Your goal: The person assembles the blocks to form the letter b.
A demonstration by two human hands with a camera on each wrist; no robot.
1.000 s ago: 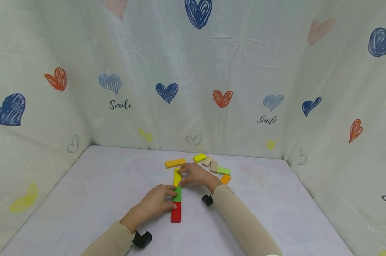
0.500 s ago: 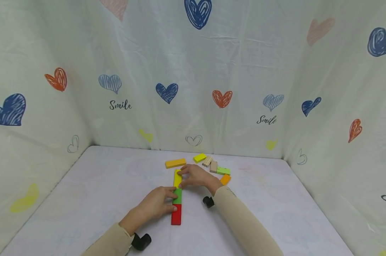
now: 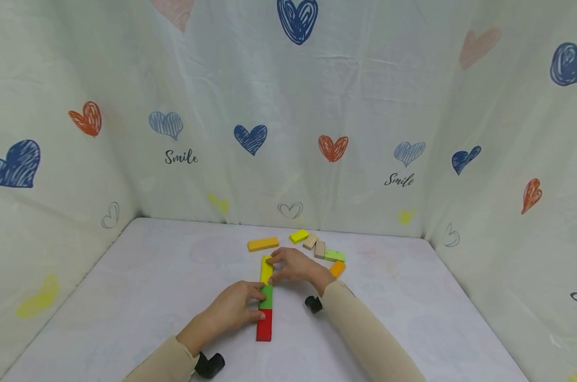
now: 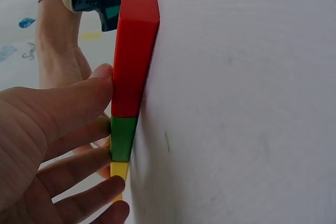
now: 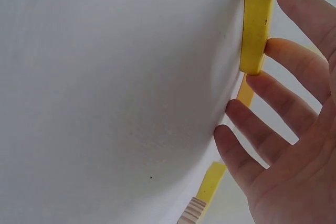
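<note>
Head view: red-green-yellow block row (image 3: 268,298), straight; left hand (image 3: 232,305), right hand (image 3: 295,265) touching it, grip uncurled.

Red blk (image 3: 264,330), green blk (image 3: 267,300) & yellow blk (image 3: 265,271) lying flat, end-to-end, 1 straight row.

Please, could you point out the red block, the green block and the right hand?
Red block (image 4: 131,66), left wrist view: middle of its long face.
Green block (image 3: 268,298), head view: uncovered part of its top.
Right hand (image 3: 295,265), head view: back of the hand.
</note>
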